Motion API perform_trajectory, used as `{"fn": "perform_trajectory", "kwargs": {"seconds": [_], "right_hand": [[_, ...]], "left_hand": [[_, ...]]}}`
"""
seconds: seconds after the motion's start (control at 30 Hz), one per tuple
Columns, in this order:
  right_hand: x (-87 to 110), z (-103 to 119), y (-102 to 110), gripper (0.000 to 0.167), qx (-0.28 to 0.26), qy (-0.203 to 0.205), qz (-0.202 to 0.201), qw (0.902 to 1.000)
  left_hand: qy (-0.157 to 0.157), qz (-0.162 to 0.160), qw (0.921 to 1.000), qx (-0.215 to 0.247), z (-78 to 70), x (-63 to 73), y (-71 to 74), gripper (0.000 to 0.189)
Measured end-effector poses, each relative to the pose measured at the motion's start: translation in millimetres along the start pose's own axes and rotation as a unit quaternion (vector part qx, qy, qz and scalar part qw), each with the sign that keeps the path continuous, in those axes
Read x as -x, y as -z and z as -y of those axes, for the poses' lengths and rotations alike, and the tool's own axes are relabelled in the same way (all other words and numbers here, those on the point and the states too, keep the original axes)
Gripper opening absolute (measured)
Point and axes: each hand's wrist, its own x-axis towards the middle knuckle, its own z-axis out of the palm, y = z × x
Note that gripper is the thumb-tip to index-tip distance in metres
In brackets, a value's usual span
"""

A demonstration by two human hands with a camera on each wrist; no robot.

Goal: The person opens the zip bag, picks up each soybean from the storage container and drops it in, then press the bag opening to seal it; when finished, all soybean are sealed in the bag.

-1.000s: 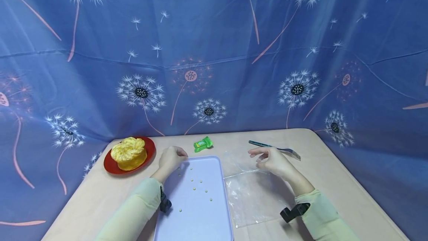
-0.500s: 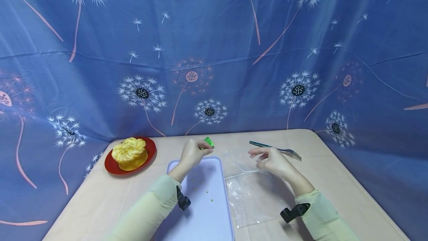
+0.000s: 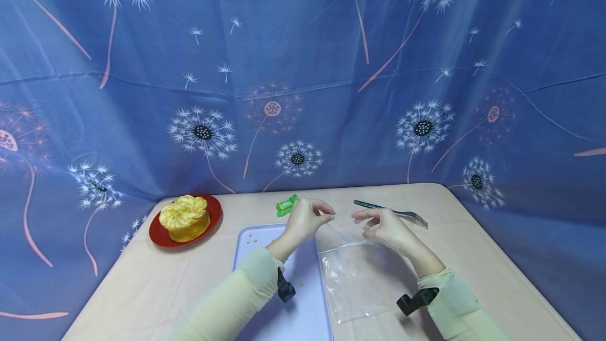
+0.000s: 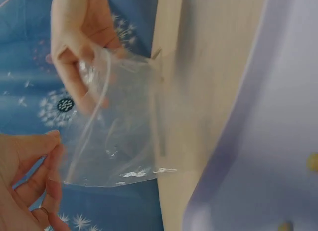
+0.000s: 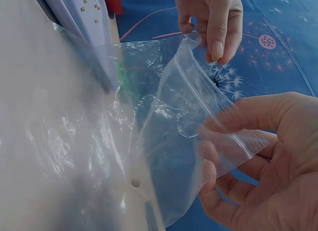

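My left hand [image 3: 310, 220] pinches a small yellow bean [image 5: 214, 58] between thumb and fingertips, at the mouth of a clear zip-lock bag [image 3: 357, 280]. In the left wrist view, the left fingers [image 4: 37, 171] are right beside the bag's edge. My right hand [image 3: 388, 228] grips the bag by its mouth, with some fingers inside the plastic, and spreads it apart. The bag's lower part spreads over the table. A small round bean-like spot [image 5: 135, 183] shows through the plastic. Left of the bag, several more beans [image 3: 250, 236] lie scattered on a pale lilac tray [image 3: 323, 299], partly covered by my left arm.
A fork [image 3: 393, 210] with a dark green handle lies behind my right hand. Behind the tray is a small green wrapped packet [image 3: 285, 206]. At the far left a red plate [image 3: 216, 214] bears a yellow bread [image 3: 185, 220]. A blue dandelion-print cloth [image 3: 303, 93] hangs at the back.
My left hand has moved right from the tray's back left corner, past the green packet, to the bag's mouth. The right hand has kept its place at the bag.
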Motion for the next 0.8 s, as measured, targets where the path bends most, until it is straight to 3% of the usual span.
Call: {"fn": "perform_trajectory", "kwargs": {"seconds": [0.17,0.43,0.63,0.8], "right_hand": [[-0.3,-1.2,0.0,0.049,0.005,0.001,-0.001,1.0],[0.0,-0.4,0.5,0.05,0.005,0.003,-0.002,1.0],[0.9,1.0,0.8,0.049,0.002,0.002,-0.001,1.0],[0.8,-0.7,1.7,0.049,0.012,-0.009,-0.007,0.9999]], "left_hand": [[-0.02,0.011,0.9996,-0.018,0.7,-0.2,-11.5,0.006],[-0.013,0.011,0.9998,-0.01,1.5,1.1,-13.9,0.006],[-0.004,-0.012,0.9995,0.03,12.2,0.4,-0.7,0.014],[0.049,-0.008,0.9983,0.029,40.5,4.7,21.4,0.017]]}}
